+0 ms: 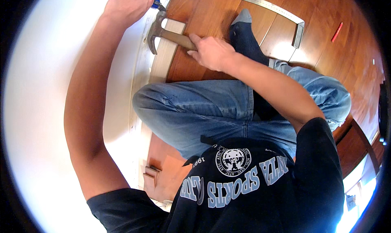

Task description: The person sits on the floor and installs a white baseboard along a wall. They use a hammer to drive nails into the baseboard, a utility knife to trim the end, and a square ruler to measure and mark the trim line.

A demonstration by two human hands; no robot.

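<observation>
My right hand (211,52) is closed round the wooden handle of a claw hammer (174,36). The hammer's metal head lies at the foot of the white wall, over the end of a pale wood strip (165,56). Up at the top edge, my left hand (129,6) grips a blue-handled tool with a dark metal end (156,4). Its kind cannot be made out, since the fingers cover much of it. That metal end is right beside the hammer's striking face; whether they touch I cannot tell.
On the reddish wood floor (203,13) lie a metal try square (271,7) and a red pen-like stick (337,32). My bent legs in jeans (195,102) and a socked foot (243,31) take up the middle. Small wood pieces (150,178) rest by the white wall (36,111).
</observation>
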